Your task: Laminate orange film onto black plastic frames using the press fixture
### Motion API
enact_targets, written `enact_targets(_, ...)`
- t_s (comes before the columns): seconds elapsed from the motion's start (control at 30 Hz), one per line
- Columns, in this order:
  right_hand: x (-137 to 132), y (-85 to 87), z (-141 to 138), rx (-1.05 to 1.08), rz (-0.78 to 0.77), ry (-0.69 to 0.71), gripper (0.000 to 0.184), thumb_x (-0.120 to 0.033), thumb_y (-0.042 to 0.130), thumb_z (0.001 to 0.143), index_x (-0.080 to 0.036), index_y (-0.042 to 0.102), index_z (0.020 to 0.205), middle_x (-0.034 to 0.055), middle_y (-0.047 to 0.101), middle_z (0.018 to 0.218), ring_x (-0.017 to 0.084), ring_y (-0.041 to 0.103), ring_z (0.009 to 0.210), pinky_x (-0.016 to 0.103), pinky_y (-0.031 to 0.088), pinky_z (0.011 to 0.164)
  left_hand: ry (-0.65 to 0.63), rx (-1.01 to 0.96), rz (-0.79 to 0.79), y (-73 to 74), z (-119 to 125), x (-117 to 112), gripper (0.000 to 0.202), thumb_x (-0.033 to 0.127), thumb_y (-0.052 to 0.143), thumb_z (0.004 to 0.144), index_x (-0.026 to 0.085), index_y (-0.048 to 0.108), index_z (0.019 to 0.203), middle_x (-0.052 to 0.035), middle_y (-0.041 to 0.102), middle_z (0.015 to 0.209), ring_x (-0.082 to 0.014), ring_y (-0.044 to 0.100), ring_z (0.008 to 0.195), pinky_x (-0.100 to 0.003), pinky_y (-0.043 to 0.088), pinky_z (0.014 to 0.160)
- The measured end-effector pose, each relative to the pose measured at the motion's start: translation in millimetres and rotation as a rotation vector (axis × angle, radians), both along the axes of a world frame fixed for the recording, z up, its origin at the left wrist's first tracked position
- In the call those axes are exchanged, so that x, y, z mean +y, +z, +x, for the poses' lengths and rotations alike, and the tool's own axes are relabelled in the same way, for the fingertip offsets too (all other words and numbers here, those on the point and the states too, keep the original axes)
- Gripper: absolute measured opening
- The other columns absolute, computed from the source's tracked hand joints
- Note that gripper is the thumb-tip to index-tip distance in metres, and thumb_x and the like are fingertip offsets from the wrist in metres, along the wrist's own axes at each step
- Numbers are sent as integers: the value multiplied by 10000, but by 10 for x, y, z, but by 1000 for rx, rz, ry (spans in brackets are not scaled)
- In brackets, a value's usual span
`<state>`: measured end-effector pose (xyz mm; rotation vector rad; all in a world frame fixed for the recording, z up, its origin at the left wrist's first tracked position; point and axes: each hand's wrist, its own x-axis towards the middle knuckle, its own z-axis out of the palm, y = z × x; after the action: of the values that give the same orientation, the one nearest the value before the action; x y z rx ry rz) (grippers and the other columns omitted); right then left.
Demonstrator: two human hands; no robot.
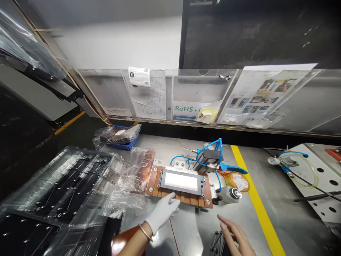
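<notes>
Nearest of all, a left hand in a white cloth glove (162, 212) has its fingers pressed together, just at the near edge of a flat copper plate (153, 185) with a dark frame. Farther left lie black sheets in clear plastic bags (61, 188). To the right, a bare right hand (234, 236), fingers spread a little, is near thin metal rods (217, 245) on a grey table (186, 145).

A white wall (114, 42) is rising at 12 o'clock beside a dark panel (239, 35) (flecked with pale scuffs), and a clear acrylic document rack (202, 85) is running across both. At 9 o'clock, a dark floor (21, 121) is carrying a yellow line (69, 122).
</notes>
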<state>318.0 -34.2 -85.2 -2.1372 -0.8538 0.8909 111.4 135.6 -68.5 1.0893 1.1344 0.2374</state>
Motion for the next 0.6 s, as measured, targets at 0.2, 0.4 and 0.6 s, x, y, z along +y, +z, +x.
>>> enact_targets(0.2, 526, -122, 295, -327, 60, 149, 578, -598, 359, 864, -210, 506, 1267, 149, 439, 1377, 304, 522, 1199, 475, 485, 962, -349, 240, 950, 17, 156, 217, 406, 325, 410, 930, 200, 581, 1275, -101, 612, 1287, -278, 522, 1221, -443, 335, 1100)
enact_targets(0.4, 703, -30, 358, -473, -41, 384, 451, -501, 336, 898, -209, 577, 1144, 117, 626, 1225, 294, 572, 1139, 477, 471, 948, -422, 190, 984, -187, 249, 258, 694, 424, 559, 864, 184, 313, 1467, -110, 251, 1552, -320, 153, 1449, -522, 99, 1191)
enact_targets(0.6, 666, 81, 359, -528, -214, 372, 405, -465, 348, 886, -242, 680, 950, 116, 742, 929, 342, 688, 858, 464, 514, 727, -381, 221, 1035, -163, 116, 301, 671, 432, 530, 881, 165, 325, 1461, -122, 278, 1544, -319, 146, 1451, -538, 96, 1191)
